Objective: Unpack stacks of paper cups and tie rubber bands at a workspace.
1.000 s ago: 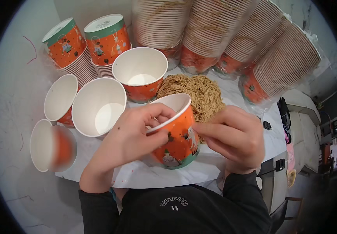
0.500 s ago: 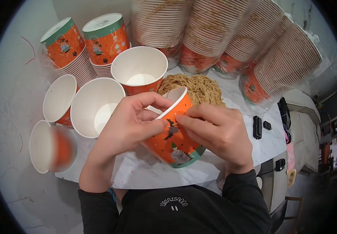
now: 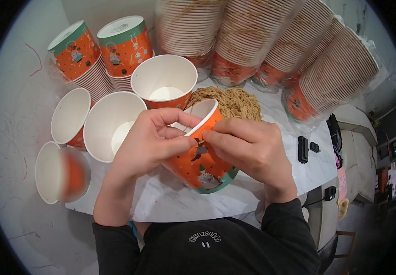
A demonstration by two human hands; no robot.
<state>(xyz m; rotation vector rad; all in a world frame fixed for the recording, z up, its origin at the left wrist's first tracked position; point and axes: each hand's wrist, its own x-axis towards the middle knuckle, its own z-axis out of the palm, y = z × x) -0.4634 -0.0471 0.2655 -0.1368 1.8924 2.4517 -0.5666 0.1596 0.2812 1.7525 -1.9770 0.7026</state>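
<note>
An orange paper bucket (image 3: 197,172) with a green base band and printed figures is tilted in front of me. My left hand (image 3: 149,140) grips it at the white rim, fingers inside the mouth and thumb on the outer wall. On the outer wall just below the rim, my right hand (image 3: 255,146) pinches thumb and forefinger together. What lies between those fingertips is too small to make out. Behind the bucket sits a heap of tan twine (image 3: 241,103), partly hidden by the bucket and my right hand.
Open paper buckets (image 3: 115,114) stand at the left, one near the table's (image 3: 161,201) edge. Upside-down nested stacks (image 3: 124,46) rise behind them. Tall plastic-wrapped bucket stacks (image 3: 253,36) line the back. At the right lie a black case (image 3: 303,149) and a small black device (image 3: 315,147).
The held bucket has shifted slightly left and up, with its base tilting a little. Both hands keep their places on it, the right fingertips moving slightly left.
</note>
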